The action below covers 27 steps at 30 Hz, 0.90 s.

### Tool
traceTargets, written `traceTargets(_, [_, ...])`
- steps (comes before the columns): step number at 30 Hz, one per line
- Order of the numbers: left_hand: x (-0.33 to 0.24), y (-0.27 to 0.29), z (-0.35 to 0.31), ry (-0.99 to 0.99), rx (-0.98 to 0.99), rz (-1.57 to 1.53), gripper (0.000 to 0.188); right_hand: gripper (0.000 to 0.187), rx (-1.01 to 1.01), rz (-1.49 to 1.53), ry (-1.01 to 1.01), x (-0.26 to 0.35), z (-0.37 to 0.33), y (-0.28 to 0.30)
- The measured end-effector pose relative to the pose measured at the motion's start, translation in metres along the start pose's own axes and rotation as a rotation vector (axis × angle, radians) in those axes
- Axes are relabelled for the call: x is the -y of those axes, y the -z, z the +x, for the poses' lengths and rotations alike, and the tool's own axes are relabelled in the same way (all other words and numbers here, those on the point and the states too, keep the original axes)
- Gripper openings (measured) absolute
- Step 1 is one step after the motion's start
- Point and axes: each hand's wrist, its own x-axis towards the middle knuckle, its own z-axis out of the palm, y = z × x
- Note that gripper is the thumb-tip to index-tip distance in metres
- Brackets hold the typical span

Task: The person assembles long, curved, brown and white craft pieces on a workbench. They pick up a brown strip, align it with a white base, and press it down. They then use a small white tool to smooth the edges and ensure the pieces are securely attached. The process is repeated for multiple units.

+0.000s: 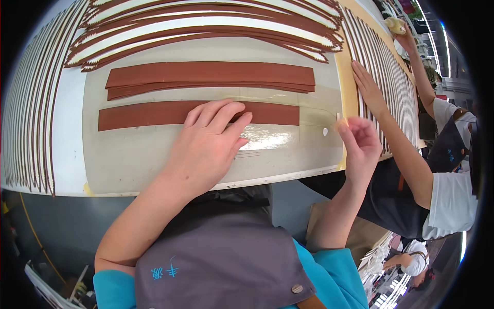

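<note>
A single brown strip (141, 116) lies lengthwise on the grey mat (154, 159). My left hand (208, 139) rests over its middle, palm down with fingers bent, holding nothing I can see. To the right, past the strip's end, my right hand (363, 144) is closed in a pinch near the mat's right edge. At its fingertips is something small and pale that I cannot make out. Beyond the single strip lies a small stack of similar brown strips (211, 74). A small white oval spot (325, 132) shows on the mat beside my right hand.
Piles of brown strips with white faces (206, 26) lie at the far side. More strips stand in rows at left (31, 103) and right (383, 67). A co-worker's hand (369, 87) rests by the right row; another raised hand (406, 40) holds a yellowish object (395, 26).
</note>
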Motion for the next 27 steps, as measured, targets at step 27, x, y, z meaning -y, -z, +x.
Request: traceTargets(27, [0.003,-0.002,0.002,0.025,-0.054,-0.121,0.043,0.013,0.296,-0.03,-0.085,0.02,0.001,-0.146])
